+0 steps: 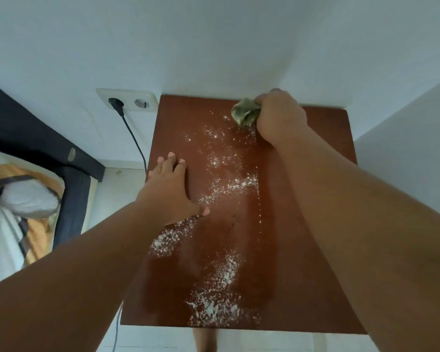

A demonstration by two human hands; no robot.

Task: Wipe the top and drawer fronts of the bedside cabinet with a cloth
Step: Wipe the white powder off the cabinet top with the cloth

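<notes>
With the right hand (277, 118) clamped round the bunched green cloth (244, 114) at the rear of the bedside cabinet top (183, 123) and the left hand (172, 186) flat, fingers spread, a hasty pull stroke may sweep the white powder (224, 179) off the near edge.

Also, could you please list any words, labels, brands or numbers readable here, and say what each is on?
No readable text anywhere.
The small oval tag on the dark bed frame is too blurred to read.
The wall socket, the cloth and the cabinet top show no lettering.
</notes>
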